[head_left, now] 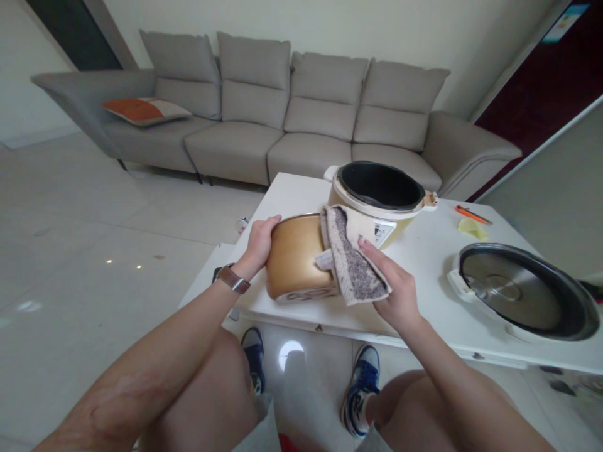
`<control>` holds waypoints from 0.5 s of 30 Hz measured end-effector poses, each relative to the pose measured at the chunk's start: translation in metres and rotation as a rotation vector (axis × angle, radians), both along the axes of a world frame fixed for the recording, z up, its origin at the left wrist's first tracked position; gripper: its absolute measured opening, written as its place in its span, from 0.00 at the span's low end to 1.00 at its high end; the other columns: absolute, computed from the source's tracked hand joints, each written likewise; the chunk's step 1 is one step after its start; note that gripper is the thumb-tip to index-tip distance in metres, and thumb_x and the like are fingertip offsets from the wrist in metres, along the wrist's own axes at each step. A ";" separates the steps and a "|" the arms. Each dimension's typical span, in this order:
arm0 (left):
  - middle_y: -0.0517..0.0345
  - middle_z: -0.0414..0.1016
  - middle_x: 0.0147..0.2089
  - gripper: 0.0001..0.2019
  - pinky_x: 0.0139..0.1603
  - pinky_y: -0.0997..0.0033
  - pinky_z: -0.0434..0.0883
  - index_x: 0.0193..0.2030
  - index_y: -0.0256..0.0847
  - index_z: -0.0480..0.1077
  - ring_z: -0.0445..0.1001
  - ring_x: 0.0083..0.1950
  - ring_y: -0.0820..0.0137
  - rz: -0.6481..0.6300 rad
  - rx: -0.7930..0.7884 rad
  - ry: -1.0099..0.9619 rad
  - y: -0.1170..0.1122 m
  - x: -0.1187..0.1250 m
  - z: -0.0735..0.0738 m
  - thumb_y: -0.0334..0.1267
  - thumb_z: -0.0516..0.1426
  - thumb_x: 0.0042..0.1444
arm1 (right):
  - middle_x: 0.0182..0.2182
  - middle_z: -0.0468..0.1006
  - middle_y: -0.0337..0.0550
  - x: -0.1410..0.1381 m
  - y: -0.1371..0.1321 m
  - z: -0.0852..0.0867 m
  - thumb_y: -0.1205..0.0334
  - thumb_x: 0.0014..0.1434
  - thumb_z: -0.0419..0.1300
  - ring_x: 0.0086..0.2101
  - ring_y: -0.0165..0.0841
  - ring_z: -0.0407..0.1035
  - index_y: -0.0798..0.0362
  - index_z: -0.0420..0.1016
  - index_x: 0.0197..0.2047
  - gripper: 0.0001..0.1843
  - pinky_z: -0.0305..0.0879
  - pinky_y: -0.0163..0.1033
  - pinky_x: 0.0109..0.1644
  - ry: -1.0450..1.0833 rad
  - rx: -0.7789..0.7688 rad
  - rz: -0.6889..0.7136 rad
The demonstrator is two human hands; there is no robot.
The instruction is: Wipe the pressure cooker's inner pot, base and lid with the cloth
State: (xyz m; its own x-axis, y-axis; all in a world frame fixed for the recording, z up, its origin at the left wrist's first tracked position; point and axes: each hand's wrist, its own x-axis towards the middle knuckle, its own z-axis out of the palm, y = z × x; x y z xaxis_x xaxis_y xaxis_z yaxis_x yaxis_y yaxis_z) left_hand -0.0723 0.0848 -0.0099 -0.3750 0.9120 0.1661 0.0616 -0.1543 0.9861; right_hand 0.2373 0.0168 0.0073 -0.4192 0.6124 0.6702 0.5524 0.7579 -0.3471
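A gold-coloured inner pot (296, 257) is tilted on its side at the front of the white table. My left hand (260, 243) grips its left side near the rim, the fingertips partly hidden behind it. In my right hand (396, 285) is a folded grey and cream cloth (354, 257), pressed against the pot's right side. The cloth covers part of the pot's wall. Just behind them stands the rice cooker body (381, 188), its top uncovered and its inside dark.
On the white table (424, 282), a round cooker lid (511, 292) lies at the right, inner side up. Farther back are an orange utility knife (472, 214) and a yellowish scrap (472, 228). A grey sofa (315, 119) with an orange cushion (146, 111) stands beyond.
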 end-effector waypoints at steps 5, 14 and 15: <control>0.63 0.59 0.23 0.18 0.29 0.67 0.57 0.20 0.43 0.61 0.57 0.28 0.71 0.057 0.038 -0.049 -0.002 -0.003 -0.008 0.49 0.61 0.51 | 0.61 0.80 0.44 0.003 0.005 -0.012 0.76 0.53 0.54 0.57 0.42 0.78 0.48 0.70 0.69 0.40 0.77 0.45 0.61 0.052 -0.096 -0.174; 0.62 0.65 0.26 0.15 0.39 0.67 0.64 0.22 0.43 0.66 0.63 0.34 0.68 0.084 0.014 -0.078 -0.011 -0.003 -0.015 0.50 0.61 0.48 | 0.64 0.76 0.45 -0.017 -0.024 0.018 0.69 0.67 0.58 0.67 0.45 0.65 0.46 0.63 0.74 0.33 0.79 0.51 0.60 -0.180 0.261 0.096; 0.62 0.65 0.25 0.15 0.39 0.67 0.64 0.22 0.43 0.66 0.63 0.34 0.67 0.078 0.014 -0.084 -0.011 -0.002 -0.015 0.50 0.61 0.48 | 0.64 0.76 0.45 -0.018 -0.024 0.019 0.69 0.68 0.57 0.68 0.45 0.65 0.45 0.64 0.74 0.32 0.80 0.51 0.58 -0.194 0.264 0.100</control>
State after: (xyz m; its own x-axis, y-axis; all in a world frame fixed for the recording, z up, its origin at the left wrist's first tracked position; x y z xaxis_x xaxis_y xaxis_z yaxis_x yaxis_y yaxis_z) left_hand -0.0743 0.0735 -0.0247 -0.4582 0.8772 0.1436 -0.0087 -0.1660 0.9861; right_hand 0.2193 -0.0074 0.0262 -0.6035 0.3778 0.7022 0.5076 0.8612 -0.0270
